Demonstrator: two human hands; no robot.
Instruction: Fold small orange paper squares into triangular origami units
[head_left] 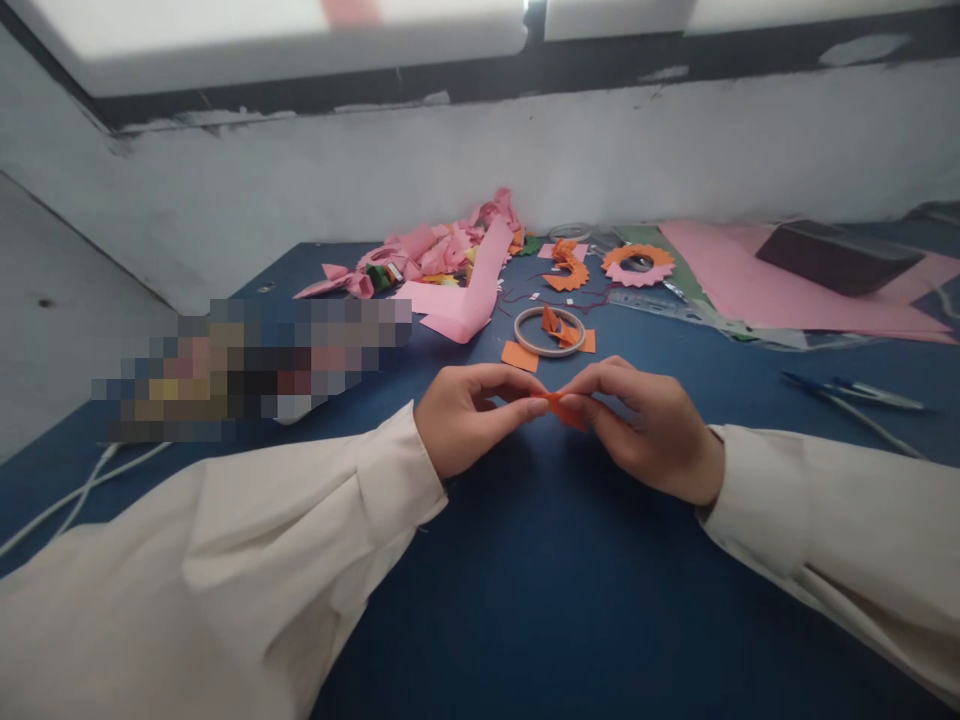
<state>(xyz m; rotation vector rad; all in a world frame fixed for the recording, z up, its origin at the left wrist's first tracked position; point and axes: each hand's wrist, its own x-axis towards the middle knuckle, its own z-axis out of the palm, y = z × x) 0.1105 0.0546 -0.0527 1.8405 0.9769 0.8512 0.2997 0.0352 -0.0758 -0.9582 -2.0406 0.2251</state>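
Head view | left hand [476, 415] and right hand [651, 428] are pinching a small folded orange paper piece [573, 412] over the blue table [570, 600] | thin round greyish ring [551, 353] is lying just beyond

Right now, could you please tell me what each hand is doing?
Left hand: closed, fingertips pinching the orange paper.
Right hand: closed, fingertips pinching the same orange paper from the other side.
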